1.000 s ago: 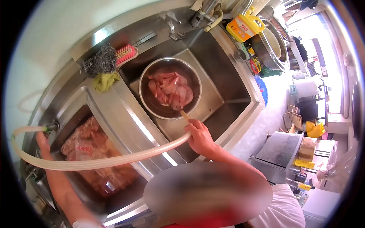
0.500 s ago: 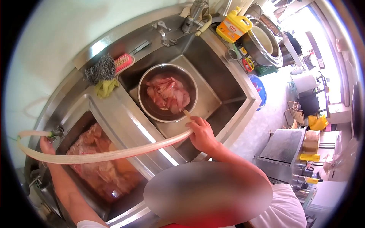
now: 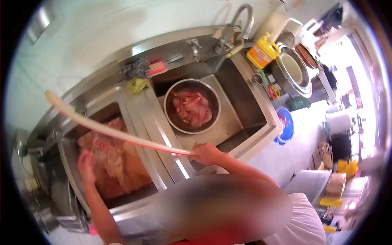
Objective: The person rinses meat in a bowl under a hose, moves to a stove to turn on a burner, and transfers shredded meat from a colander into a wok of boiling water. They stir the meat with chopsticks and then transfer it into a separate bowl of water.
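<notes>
My right hand (image 3: pixel 209 154) is closed around one end of a pale hose (image 3: pixel 118 132) with a red stripe. The hose stretches left over both sinks towards the wall. Beyond that hand, a steel bowl (image 3: pixel 167 116) of raw meat pieces (image 3: pixel 194 108) sits in the right sink basin (image 3: pixel 241 98). My left hand (image 3: pixel 86 165) is over the left basin, beside a clear plastic bag of meat (image 3: pixel 108 149) lying in reddish water. Its fingers are motion-blurred and loosely bent, with nothing visible in them.
Along the sink's back edge lie a scouring pad (image 3: pixel 136 68), a pink brush (image 3: pixel 157 68) and a yellow-green cloth (image 3: pixel 138 85). A tap (image 3: pixel 226 38) stands near a yellow jug (image 3: pixel 262 52) and a large pot (image 3: pixel 292 67). A blue tub (image 3: pixel 286 128) is on the floor.
My left hand has left the tap fitting by the wall and moved right, over the left basin. My right hand still holds the hose, now drawn back from the bowl. The view has shifted.
</notes>
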